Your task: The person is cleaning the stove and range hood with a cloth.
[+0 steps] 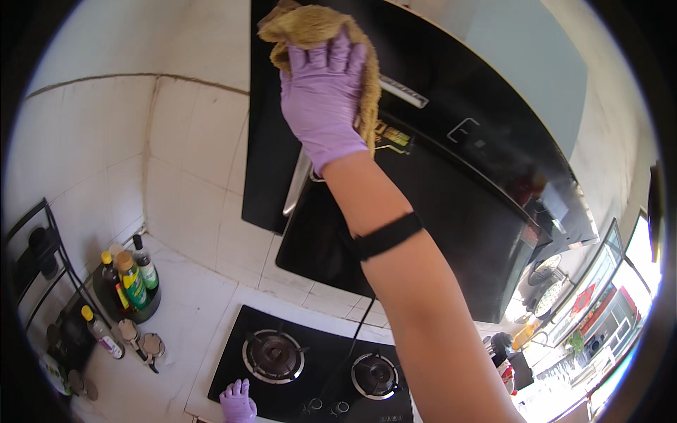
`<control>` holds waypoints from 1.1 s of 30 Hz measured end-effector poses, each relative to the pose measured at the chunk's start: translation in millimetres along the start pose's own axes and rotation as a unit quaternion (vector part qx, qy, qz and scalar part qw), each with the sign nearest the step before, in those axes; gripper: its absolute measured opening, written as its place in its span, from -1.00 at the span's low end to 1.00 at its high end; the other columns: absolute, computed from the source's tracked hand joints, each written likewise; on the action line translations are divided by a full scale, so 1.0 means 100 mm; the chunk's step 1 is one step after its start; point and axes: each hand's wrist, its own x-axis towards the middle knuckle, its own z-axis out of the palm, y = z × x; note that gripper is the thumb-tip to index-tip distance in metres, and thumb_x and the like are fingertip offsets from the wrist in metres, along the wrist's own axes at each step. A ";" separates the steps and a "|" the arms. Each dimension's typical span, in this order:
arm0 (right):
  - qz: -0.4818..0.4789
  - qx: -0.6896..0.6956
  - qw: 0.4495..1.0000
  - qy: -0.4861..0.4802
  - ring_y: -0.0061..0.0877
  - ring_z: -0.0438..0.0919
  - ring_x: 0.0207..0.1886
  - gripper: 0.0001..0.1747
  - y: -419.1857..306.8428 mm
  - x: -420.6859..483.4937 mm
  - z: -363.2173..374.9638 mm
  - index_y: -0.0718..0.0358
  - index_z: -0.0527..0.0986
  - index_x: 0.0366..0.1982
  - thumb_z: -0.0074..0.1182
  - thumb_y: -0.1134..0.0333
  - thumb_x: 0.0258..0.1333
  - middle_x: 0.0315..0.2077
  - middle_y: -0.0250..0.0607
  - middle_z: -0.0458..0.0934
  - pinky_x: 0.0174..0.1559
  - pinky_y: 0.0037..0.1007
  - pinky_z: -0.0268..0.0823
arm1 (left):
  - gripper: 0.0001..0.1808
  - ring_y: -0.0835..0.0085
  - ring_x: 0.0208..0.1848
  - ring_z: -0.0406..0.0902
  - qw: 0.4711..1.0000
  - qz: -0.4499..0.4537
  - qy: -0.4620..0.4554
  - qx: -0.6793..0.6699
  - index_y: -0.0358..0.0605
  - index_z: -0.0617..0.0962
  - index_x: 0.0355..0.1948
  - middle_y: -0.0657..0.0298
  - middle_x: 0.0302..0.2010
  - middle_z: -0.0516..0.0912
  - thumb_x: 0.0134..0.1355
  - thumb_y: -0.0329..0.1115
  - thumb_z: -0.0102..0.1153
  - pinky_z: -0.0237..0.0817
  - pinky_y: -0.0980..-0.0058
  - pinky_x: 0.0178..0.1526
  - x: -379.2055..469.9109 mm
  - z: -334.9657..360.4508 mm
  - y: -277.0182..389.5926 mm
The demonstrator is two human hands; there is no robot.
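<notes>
My right hand (328,100), in a purple glove, is raised and presses a yellow-brown cloth (312,26) flat against the upper part of a glossy black range hood (449,211). The cloth hangs down along the right side of the glove. A black band circles the right forearm. Low in the view, my left hand (238,403), also in a purple glove, rests at the front left edge of a black gas hob (312,391), its fingers slightly apart and no object visible in it.
Several bottles (132,280) stand in a dark round holder on the white counter (195,296) at left, with another bottle (103,333) near a black metal rack (53,254). Two burners (273,356) sit on the hob. A window is at right.
</notes>
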 end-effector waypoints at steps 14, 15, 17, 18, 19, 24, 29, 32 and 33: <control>0.242 0.094 0.912 -0.317 0.06 -0.22 0.41 -0.28 -1.78 -0.38 0.59 0.37 0.06 0.29 -0.19 0.24 0.10 0.33 0.05 -0.03 0.36 0.07 -0.48 | -0.34 0.19 0.08 0.34 0.999 -0.024 0.028 -0.024 -0.03 0.39 0.14 0.16 0.09 0.42 -0.10 -0.25 0.08 0.16 0.13 0.01 -0.01 0.13 -0.11; 0.239 0.099 0.911 -0.320 0.06 -0.22 0.41 -0.28 -1.88 -0.40 0.59 0.37 0.06 0.29 -0.19 0.24 0.10 0.33 0.05 -0.03 0.36 0.07 -0.48 | -0.34 0.19 0.08 0.34 0.999 -0.022 0.026 -0.021 -0.03 0.39 0.14 0.16 0.09 0.43 -0.10 -0.24 0.08 0.16 0.13 0.01 0.00 0.12 -0.12; 0.395 0.201 0.885 -0.143 0.09 -0.17 0.39 -0.27 -2.07 -0.45 0.61 0.47 0.09 0.22 -0.10 0.28 0.02 0.32 0.13 -0.03 0.36 0.08 -0.47 | -0.35 0.20 0.08 0.35 0.999 -0.037 0.019 -0.011 -0.03 0.39 0.14 0.16 0.10 0.42 -0.09 -0.24 0.08 0.17 0.14 0.01 -0.03 0.10 -0.16; 0.395 0.206 0.883 -0.149 0.09 -0.17 0.39 -0.27 -2.16 -0.51 0.61 0.47 0.09 0.22 -0.10 0.28 0.02 0.32 0.13 -0.03 0.36 0.08 -0.47 | -0.34 0.21 0.08 0.35 0.999 -0.037 0.015 -0.011 -0.02 0.39 0.15 0.18 0.10 0.43 -0.08 -0.23 0.08 0.18 0.16 0.00 -0.03 0.09 -0.16; 0.389 0.201 0.893 -0.103 0.10 -0.19 0.39 -0.22 -2.21 -0.61 0.61 0.48 0.02 0.24 -0.08 0.27 0.00 0.31 0.17 -0.05 0.36 0.07 -0.47 | -0.34 0.23 0.08 0.36 0.999 -0.035 0.012 -0.013 0.00 0.39 0.17 0.20 0.10 0.43 -0.07 -0.23 0.08 0.20 0.18 0.00 -0.01 0.06 -0.14; 0.345 0.138 0.928 -0.017 0.10 -0.05 0.33 -0.12 -2.14 -1.27 0.77 0.45 -0.08 0.29 -0.01 0.28 -0.02 0.25 0.25 0.01 0.35 0.07 -0.39 | -0.33 0.25 0.08 0.36 0.999 -0.051 -0.005 -0.017 0.00 0.40 0.17 0.21 0.11 0.42 -0.08 -0.22 0.08 0.21 0.20 -0.01 0.01 0.05 -0.16; 0.222 0.028 0.971 0.088 0.07 0.40 -0.03 -0.51 -1.57 -1.43 0.98 0.31 0.33 0.03 -0.07 0.23 0.05 -0.08 0.06 0.42 0.18 0.40 -0.19 | -0.35 0.26 0.08 0.36 0.998 -0.054 -0.024 -0.010 0.05 0.41 0.14 0.23 0.07 0.44 -0.10 -0.22 0.08 0.21 0.21 -0.03 0.06 0.12 -0.14; 0.188 -0.037 0.980 0.060 0.13 0.33 -0.02 -0.53 -1.23 -1.22 1.07 0.19 0.32 0.04 -0.12 0.15 0.11 -0.05 0.08 0.34 0.17 0.25 -0.09 | -0.35 0.29 0.04 0.38 0.998 -0.057 -0.015 0.008 0.09 0.42 0.15 0.28 0.08 0.43 -0.09 -0.20 0.06 0.22 0.23 -0.06 0.02 0.06 -0.19; 0.151 -0.056 0.977 0.140 0.14 0.32 0.00 -0.53 -1.07 -1.24 1.21 0.16 0.36 0.02 -0.10 0.10 0.10 -0.05 0.07 0.35 0.16 0.26 -0.07 | -0.34 0.29 0.04 0.38 0.999 -0.046 -0.018 -0.004 0.09 0.42 0.16 0.27 0.08 0.42 -0.10 -0.20 0.05 0.21 0.23 -0.06 0.07 0.12 -0.11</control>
